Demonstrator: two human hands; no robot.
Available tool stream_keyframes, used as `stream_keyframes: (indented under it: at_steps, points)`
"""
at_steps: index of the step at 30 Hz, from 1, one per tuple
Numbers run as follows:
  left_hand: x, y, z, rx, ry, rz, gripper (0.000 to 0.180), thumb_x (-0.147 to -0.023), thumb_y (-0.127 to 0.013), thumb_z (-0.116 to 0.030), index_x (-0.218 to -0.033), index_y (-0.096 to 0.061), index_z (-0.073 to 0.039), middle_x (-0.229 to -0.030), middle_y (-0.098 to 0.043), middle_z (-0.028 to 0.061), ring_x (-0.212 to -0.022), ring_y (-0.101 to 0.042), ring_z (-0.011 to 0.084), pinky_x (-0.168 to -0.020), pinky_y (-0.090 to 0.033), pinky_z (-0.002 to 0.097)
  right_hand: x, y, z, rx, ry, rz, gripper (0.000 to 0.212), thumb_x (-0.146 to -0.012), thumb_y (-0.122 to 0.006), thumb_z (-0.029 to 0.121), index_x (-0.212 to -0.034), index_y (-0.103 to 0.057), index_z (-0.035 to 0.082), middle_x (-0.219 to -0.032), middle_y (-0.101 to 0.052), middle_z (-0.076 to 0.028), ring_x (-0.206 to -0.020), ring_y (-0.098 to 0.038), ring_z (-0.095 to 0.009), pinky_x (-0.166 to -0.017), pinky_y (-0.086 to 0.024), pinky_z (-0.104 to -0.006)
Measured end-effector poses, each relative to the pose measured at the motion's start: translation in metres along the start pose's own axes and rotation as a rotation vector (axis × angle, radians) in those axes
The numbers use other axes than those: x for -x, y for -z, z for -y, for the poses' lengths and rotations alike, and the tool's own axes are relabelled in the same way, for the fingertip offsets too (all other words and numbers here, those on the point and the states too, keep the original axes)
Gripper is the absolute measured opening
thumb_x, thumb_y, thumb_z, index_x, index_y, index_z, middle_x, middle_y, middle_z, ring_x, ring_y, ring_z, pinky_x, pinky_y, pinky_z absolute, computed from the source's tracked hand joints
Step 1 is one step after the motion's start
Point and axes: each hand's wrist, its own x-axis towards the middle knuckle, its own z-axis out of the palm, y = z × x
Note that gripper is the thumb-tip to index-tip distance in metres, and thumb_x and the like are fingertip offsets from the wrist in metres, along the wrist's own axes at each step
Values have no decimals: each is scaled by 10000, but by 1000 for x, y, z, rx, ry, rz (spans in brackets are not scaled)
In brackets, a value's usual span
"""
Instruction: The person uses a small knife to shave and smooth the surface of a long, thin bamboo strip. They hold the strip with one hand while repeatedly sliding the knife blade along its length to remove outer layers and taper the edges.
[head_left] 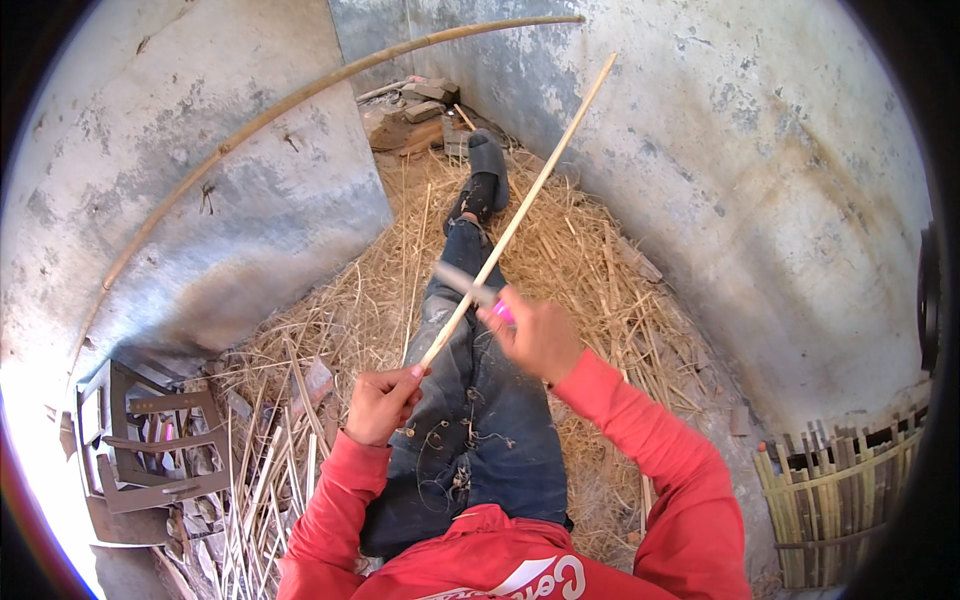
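Observation:
A long pale strip of split wood or bamboo [548, 168] slants from my lap up toward the far wall. Its near end is pinched in the closed fingers of my left hand [385, 402], above my thigh. My right hand [538, 335] is wrapped round the pink handle of a knife [462, 281]. The knife's blade, a little blurred, lies across the strip about a third of the way up from my left hand. My legs [455, 370] in dark trousers stretch out beneath, with thin curled shavings on them.
Straw-like shavings [590, 270] cover the floor around my legs. A long bent pole [300, 95] leans along the left wall. At lower left stands a dark frame [165, 440] beside loose strips [265, 500]; at lower right, a slatted basket [840, 500]. Bricks [425, 105] lie in the far corner.

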Motion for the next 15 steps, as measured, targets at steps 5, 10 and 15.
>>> stream_keyframes:
  at_steps: [5, 10, 15]
  points:
    - [2, 8, 13, -225, -96, -51, 337, -1037, -669, -289, -951, -759, 25, -619, -531, -28, -488, -406, 18, -431, -268, 219, -29, 20, -36, 91, -127, 15, 508, -1056, -524, 486, -843, -640, 40, -605, -639, -197, -553, -655, -420, -502, -496, -544]
    - [4, 6, 13, -431, -263, -159, 400, -1009, -690, -284, -759, -719, 27, -540, -509, -37, -495, -449, 49, -469, -339, 269, 12, -16, -5, 112, -22, 192, 551, -1041, -497, 553, -829, -620, 59, -593, -628, -211, -555, -656, -433, -522, -509, -560]
    - [14, 17, 21, -478, -323, -215, 325, -984, -708, -245, -854, -724, 53, -568, -555, -3, -540, -491, 63, -517, -385, 284, -22, 0, -55, 123, -196, 15, 559, -1069, -471, 509, -828, -654, 39, -599, -632, -206, -544, -642, -418, -519, -498, -533]
